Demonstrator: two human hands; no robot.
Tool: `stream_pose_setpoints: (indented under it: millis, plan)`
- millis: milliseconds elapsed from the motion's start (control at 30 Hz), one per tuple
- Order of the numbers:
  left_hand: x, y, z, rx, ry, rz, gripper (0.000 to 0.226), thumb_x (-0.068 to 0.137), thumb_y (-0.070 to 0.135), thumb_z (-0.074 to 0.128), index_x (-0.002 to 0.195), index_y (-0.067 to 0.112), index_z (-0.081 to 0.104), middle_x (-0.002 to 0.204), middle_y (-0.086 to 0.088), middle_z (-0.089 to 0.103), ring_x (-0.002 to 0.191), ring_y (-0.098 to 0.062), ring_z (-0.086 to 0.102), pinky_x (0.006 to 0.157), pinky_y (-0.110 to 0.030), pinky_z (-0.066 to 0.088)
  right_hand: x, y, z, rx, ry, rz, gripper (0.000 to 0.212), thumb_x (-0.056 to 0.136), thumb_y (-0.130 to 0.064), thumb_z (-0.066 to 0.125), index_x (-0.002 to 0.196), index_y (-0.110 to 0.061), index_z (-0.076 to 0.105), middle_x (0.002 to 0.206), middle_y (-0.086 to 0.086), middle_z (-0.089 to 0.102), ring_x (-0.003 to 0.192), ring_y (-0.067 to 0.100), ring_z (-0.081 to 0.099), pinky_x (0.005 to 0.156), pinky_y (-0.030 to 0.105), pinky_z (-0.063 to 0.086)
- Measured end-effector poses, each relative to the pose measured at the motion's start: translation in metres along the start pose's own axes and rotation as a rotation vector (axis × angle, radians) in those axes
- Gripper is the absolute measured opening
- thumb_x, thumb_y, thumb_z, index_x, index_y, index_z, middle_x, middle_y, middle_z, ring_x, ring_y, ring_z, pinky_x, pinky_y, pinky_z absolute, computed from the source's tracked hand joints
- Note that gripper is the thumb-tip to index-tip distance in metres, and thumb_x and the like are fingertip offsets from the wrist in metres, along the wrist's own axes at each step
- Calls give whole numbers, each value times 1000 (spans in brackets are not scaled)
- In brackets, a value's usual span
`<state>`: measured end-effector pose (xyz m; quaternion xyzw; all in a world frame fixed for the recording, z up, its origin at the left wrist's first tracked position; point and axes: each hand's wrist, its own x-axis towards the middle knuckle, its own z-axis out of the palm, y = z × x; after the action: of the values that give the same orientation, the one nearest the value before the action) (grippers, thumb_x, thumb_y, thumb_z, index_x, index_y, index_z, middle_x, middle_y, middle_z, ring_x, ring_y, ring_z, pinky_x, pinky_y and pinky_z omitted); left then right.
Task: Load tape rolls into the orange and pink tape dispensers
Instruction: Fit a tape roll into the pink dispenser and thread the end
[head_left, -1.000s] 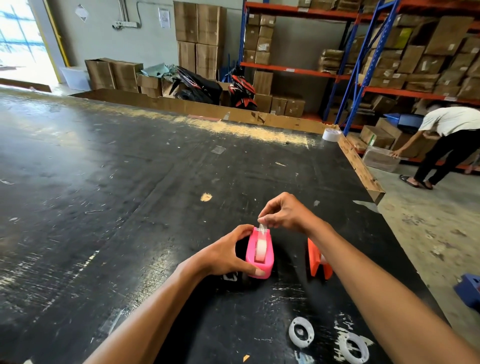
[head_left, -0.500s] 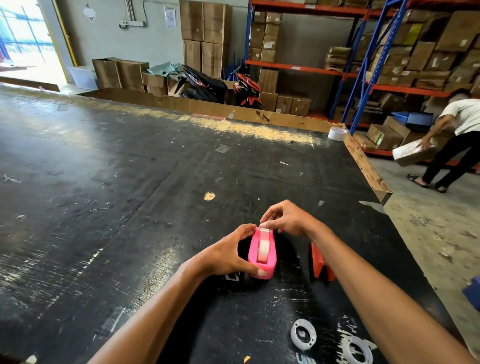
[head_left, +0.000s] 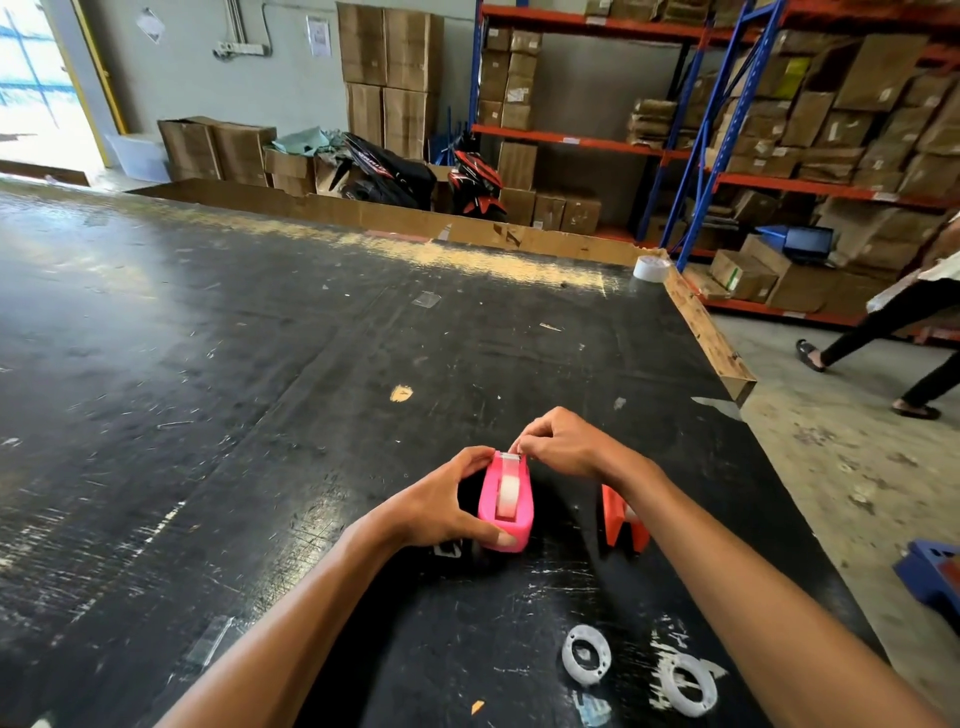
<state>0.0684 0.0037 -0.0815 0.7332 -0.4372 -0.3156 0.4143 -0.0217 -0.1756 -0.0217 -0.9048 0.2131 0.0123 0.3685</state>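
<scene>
The pink tape dispenser (head_left: 511, 525) stands on the black table (head_left: 260, 389) with a clear tape roll (head_left: 508, 493) seated in it. My left hand (head_left: 441, 506) grips the dispenser's left side, thumb at its near end. My right hand (head_left: 558, 444) pinches the tape end at the cutter on the far end. The orange dispenser (head_left: 621, 525) stands just to the right, partly hidden behind my right forearm. Two empty white tape cores (head_left: 586, 653) (head_left: 687, 683) lie flat near the table's front.
A white tape roll (head_left: 651, 268) sits at the table's far right corner. A wooden edge strip (head_left: 709, 332) runs along the right side. A person (head_left: 904, 322) walks on the floor at right, by shelves of cardboard boxes. A blue object (head_left: 932, 577) lies on the floor.
My right hand has lowered the tape end onto the cutter of the pink dispenser. The person at right has moved further right.
</scene>
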Motion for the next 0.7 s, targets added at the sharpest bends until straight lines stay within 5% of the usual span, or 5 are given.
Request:
stream_pose_setpoints:
  millis: [133, 233, 333, 533, 700]
  plan:
    - [0, -1, 0, 26, 18, 13, 107, 55, 37, 91, 146, 25, 36, 142, 13, 49, 132, 3, 43, 116, -28, 33, -8, 2, 2, 47, 110, 53, 24, 89, -16, 52, 102, -12, 71, 89, 3, 71, 85, 15, 65, 85, 33, 53]
    - [-1, 1, -1, 66, 24, 17, 112, 56, 41, 91, 150, 23, 33, 145, 12, 48, 132, -3, 46, 114, -28, 35, -19, 2, 6, 118, 170, 169, 20, 91, -14, 51, 99, -1, 66, 84, 14, 71, 71, 22, 69, 70, 32, 59]
    - [-5, 2, -2, 54, 33, 24, 117, 57, 43, 90, 153, 20, 26, 144, 17, 38, 136, -2, 39, 113, -20, 28, -31, 2, 14, 221, 115, 243, 22, 93, -16, 53, 96, 4, 63, 83, 21, 70, 76, 31, 73, 72, 36, 62]
    - [-14, 4, -1, -45, 82, 93, 50, 72, 24, 86, 118, 25, 69, 105, 5, 77, 96, -7, 71, 86, -24, 52, -38, 3, 27, 333, 79, 290, 30, 92, -14, 52, 97, 11, 67, 94, 27, 72, 68, 26, 69, 66, 29, 61]
    - [-1, 7, 5, -45, 129, 104, 45, 65, 33, 88, 108, 28, 74, 100, 4, 78, 94, -12, 73, 91, -36, 57, -39, 3, 26, 304, 160, 267, 33, 87, -9, 48, 94, 18, 64, 93, 32, 71, 68, 25, 65, 73, 38, 60]
